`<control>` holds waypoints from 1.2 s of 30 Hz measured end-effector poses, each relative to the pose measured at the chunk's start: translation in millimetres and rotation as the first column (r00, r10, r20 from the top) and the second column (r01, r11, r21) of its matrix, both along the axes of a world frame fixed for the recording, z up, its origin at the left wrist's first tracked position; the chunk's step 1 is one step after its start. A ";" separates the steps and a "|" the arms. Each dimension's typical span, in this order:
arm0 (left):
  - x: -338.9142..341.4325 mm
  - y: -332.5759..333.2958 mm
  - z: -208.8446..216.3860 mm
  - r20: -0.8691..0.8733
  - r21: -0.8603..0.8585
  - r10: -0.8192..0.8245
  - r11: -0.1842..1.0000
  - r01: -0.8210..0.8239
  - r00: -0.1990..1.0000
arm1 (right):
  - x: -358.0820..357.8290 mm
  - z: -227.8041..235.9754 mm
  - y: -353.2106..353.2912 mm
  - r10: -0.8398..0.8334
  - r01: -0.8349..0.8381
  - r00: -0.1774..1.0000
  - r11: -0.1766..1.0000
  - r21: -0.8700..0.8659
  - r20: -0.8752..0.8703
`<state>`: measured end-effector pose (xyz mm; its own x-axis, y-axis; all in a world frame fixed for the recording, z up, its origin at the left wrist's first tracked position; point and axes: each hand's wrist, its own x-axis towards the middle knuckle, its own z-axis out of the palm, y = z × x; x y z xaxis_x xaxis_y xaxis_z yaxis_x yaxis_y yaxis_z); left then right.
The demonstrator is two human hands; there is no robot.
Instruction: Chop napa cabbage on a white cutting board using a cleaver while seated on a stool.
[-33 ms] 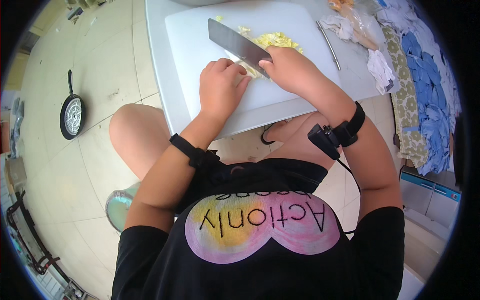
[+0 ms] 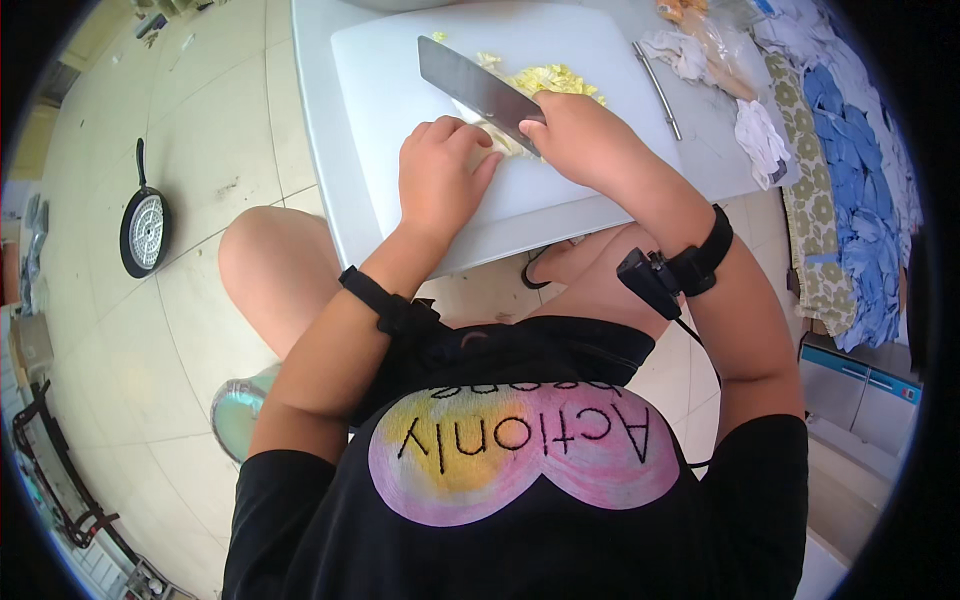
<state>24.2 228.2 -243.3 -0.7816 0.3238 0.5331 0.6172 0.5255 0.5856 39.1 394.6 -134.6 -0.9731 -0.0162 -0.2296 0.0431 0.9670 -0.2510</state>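
Note:
My right hand (image 2: 572,132) is closed round the handle of a cleaver (image 2: 470,82). Its broad grey blade points to the far left, tilted over a white cutting board (image 2: 375,105). My left hand (image 2: 442,172) rests on the board just left of the blade, fingers curled and pressed down on a pale piece of cabbage (image 2: 503,142), most of which the fingers and blade hide. Beyond the cleaver lies a heap of chopped yellow cabbage (image 2: 555,80), with a few loose bits beside it.
The board lies on a white table (image 2: 335,190). On its right are a thin metal rod (image 2: 657,90), a crumpled white cloth (image 2: 760,140) and a plastic bag (image 2: 725,50). A black frying pan (image 2: 147,232) sits on the tiled floor at left; blue fabric (image 2: 850,190) lies far right.

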 end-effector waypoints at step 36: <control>10.6 2.7 4.3 -0.048 -0.071 0.002 0.997 -0.005 0.999 | 23.0 -22.8 -4.8 0.027 -0.028 0.997 0.999 -0.023 -0.074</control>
<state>34.8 231.0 -238.9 -0.7570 0.3595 0.5456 0.6416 0.5672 0.5164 62.2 389.8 -157.4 -0.9866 -0.0478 -0.1562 -0.0030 0.9613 -0.2754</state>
